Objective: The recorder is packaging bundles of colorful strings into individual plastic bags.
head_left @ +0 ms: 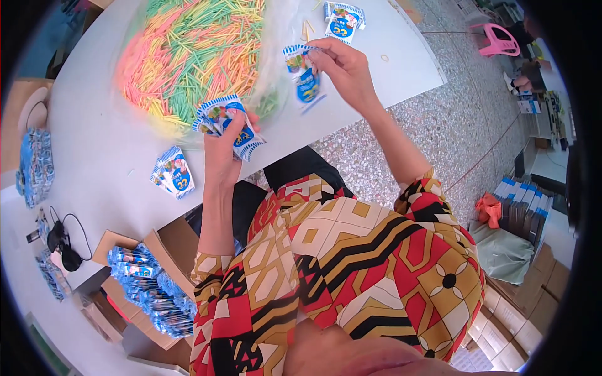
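Observation:
My left hand [226, 147] is closed around a small fanned stack of blue-and-white printed packets [219, 113], held over the table's near edge. Between the thumb and fingers of my right hand [343, 66], one similar packet [305, 78] hangs by its top end, slightly blurred at the bottom. Just beyond that hand, more such packets [343, 24] lie piled on the table, with a few rubber bands [306, 30] beside them. Another few packets [174, 173] rest on the table to the left of my left hand.
A large clear bag of thin pink, green and yellow sticks [194, 56] covers the table's far middle. An open carton [169, 250] holding bundled blue packets [150, 291] stands below the table's left edge. Dark cabled headphones or similar [63, 244] lie at left. A pink chair [500, 41] stands on the speckled floor.

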Available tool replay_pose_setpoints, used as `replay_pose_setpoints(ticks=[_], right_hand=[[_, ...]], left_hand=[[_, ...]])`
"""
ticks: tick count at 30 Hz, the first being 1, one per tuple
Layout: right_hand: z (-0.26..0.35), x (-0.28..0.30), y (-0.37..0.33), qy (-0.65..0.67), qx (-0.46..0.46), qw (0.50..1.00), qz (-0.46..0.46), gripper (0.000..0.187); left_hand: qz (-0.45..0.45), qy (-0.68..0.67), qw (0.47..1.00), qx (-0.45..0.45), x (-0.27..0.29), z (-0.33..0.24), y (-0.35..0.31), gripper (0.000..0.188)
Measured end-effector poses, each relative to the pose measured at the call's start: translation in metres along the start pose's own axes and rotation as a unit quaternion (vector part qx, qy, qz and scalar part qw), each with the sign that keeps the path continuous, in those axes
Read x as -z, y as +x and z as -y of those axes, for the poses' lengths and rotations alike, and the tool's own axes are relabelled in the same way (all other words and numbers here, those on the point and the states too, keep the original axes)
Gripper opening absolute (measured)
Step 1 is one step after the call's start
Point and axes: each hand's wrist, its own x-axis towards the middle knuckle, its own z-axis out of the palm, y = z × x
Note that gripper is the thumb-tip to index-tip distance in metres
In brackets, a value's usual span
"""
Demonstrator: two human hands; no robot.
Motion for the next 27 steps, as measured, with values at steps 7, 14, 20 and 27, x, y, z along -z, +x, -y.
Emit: replay_pose_setpoints(ticks=[7,14,20,27], right_hand=[[-0.116,0.067,0.037,-0.010,-0.021,0.989,-0.144,0.020],[-0.186,0.131,0.085,-0.183,-0.067,0.965,-0.174,0.018],[-0.088,0.057,0.075,-0.344,0.171,0.888,-0.254,0.023],[0.006,-0.041,0.020,-0.173,0.140,0.955,0.195,0.021]], left_hand=[[-0.032,-0.004,0.999,0.025,-0.001,-0.004,-0.003,0.022],[-0.048,0.013,0.999,-0.006,-0.006,-0.004,0.001,0.024],[-0.060,0.043,0.994,-0.084,-0.007,0.001,0.004,0.024],[-0.057,0.072,0.988,-0.128,-0.014,0.007,0.006,0.024]])
